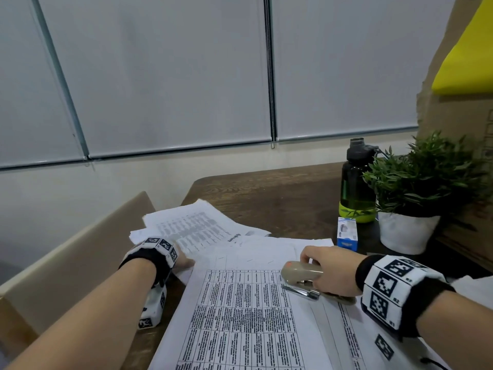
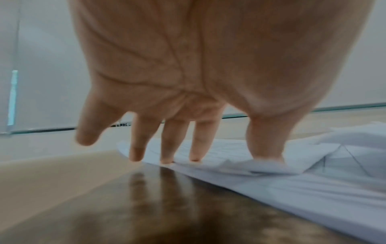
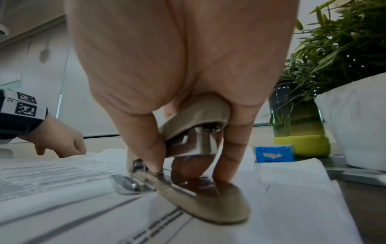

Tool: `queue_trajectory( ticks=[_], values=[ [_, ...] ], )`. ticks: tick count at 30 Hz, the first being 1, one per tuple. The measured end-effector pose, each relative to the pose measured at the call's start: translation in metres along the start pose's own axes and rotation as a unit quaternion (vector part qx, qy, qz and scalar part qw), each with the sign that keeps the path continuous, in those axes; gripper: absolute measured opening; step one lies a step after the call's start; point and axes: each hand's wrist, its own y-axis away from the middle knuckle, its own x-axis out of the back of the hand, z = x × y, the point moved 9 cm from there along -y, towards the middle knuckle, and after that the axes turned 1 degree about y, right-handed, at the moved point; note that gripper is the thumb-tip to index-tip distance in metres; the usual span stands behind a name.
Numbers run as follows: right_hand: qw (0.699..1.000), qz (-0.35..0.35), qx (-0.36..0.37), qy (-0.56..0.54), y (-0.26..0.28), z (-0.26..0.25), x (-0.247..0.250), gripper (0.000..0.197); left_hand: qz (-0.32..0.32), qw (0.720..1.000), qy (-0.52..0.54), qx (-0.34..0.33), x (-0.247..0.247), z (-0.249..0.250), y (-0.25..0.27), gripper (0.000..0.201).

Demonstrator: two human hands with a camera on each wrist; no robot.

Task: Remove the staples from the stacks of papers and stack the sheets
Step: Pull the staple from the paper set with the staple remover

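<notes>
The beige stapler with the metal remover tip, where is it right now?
The beige stapler is right of centre in the head view, in the right hand's grip, resting on the printed table sheet, in front of the small blue box.

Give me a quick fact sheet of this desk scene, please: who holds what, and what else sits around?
left hand: fingers straight, tips pressing on the far papers
right hand: grips a beige stapler, its base resting on the near sheets
near sheets: printed tables, lying flat on the table
beside them: blue box, dark bottle with a green base, potted plant in a white pot
staples: too small to see
</notes>
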Motion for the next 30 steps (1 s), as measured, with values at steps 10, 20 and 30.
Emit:
queue_trajectory(
  ticks=[10,20,30],
  values=[
    [1.000,-0.003,0.005,0.001,-0.002,-0.002,-0.002,0.025,-0.109,0.979,0.156,0.072,-0.016,-0.055,0.013,0.097],
    [1.000,-0.008,-0.005,0.005,-0.004,0.000,-0.004,0.035,0.069,0.960,0.257,0.083,0.020,-0.058,0.012,0.055],
    [0.999,-0.017,-0.007,0.038,-0.010,0.001,-0.015,0.030,0.262,0.845,0.462,0.057,0.133,-0.129,0.079,0.047]
  ],
)
